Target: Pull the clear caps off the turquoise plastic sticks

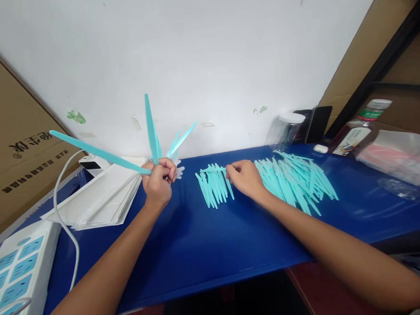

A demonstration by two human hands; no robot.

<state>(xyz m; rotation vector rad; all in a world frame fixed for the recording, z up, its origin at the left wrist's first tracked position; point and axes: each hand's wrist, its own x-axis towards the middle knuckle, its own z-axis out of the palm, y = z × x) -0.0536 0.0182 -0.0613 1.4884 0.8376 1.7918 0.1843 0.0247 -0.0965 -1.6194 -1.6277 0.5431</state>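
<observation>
My left hand (pixel 159 180) is closed in a fist around several thin teal plastic sticks (pixel 150 132) that fan upward and to the left above the blue table (pixel 213 249). My right hand (pixel 244 177) rests on the table with fingers pinched at the right edge of a small pile of teal sticks (pixel 213 185). A much larger heap of the same sticks (pixel 296 179) lies just right of that hand.
A stack of white sheets (pixel 101 198) lies left of my left hand. A white power strip (pixel 17 270) with its cable sits at the near left. A clear jar (pixel 286 129), a dark phone (pixel 317 124), a bottle (pixel 358 127) and plastic bags (pixel 396 155) stand at the back right. Cardboard boxes flank both sides.
</observation>
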